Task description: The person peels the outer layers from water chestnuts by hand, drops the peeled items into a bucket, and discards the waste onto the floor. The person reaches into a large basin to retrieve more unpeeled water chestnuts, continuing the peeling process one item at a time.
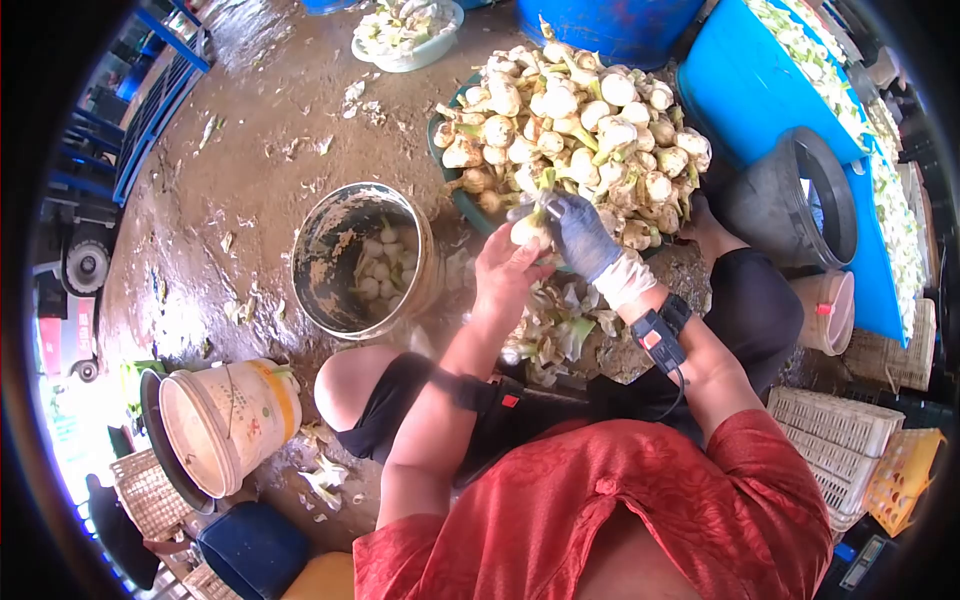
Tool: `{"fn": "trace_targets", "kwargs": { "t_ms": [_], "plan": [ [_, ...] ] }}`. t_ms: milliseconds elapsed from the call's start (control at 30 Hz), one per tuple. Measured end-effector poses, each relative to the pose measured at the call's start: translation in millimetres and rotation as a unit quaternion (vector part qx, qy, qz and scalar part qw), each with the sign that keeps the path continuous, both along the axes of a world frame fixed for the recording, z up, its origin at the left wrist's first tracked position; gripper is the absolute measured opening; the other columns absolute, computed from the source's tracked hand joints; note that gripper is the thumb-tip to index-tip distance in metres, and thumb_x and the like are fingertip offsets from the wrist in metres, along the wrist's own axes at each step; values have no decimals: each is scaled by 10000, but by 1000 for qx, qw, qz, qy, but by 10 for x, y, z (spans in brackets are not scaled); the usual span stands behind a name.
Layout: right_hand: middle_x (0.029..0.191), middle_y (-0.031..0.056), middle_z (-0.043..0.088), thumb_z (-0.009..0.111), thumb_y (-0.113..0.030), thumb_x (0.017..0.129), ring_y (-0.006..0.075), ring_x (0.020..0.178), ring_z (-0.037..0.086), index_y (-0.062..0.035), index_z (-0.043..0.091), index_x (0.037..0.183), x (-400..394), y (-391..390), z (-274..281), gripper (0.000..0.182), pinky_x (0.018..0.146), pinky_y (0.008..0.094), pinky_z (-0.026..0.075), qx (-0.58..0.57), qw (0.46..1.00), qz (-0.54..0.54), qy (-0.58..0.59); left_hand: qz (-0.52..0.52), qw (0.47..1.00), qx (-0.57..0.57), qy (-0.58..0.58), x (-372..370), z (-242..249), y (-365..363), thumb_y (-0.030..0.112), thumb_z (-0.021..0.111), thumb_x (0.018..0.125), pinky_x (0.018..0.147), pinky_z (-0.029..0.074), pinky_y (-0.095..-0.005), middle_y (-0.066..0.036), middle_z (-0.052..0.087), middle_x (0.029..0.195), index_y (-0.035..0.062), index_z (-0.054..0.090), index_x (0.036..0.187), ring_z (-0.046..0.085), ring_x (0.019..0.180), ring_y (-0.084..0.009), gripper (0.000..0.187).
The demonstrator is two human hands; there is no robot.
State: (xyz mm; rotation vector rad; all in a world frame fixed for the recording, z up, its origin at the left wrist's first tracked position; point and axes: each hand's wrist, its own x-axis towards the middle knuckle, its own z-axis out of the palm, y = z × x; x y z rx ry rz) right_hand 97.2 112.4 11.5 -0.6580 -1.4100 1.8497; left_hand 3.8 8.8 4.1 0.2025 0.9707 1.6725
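Observation:
A pale bulb [530, 228] with a green stem is held between my two hands, at the near edge of a large heaped pile of bulbs [590, 130]. My left hand [507, 268] is bare, its fingers closed round the bulb's lower side. My right hand [582, 235], in a dark glove with a white cuff, grips the bulb near its stem. The pile rests in a dark green basin [440, 135]. To the left of my hands stands a bucket [430, 265] with several peeled bulbs [385, 265] at its bottom. Loose peelings [560, 330] lie just below my hands.
A basin of peelings [405, 62] stands at the top. Blue tubs [610, 30] and a dark bucket [760, 215] are at the upper right. White crates [830, 440] lie lower right. A tipped white bucket [235, 415] is lower left. The brown floor [200, 240] looks wet.

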Motion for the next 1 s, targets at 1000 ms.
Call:
{"fn": "trace_targets", "kwargs": {
  "t_ms": [1000],
  "plan": [
    [609, 69, 628, 630, -223, 871, 123, 506, 523, 52, 638, 818, 457, -198, -202, 281, 519, 296, 452, 293, 929, -22, -225, -88, 991, 83, -53, -78, -23, -168, 308, 587, 828, 558, 486, -273, -108, 654, 915, -5, 573, 1064, 622, 707, -204, 392]
  ]
}}
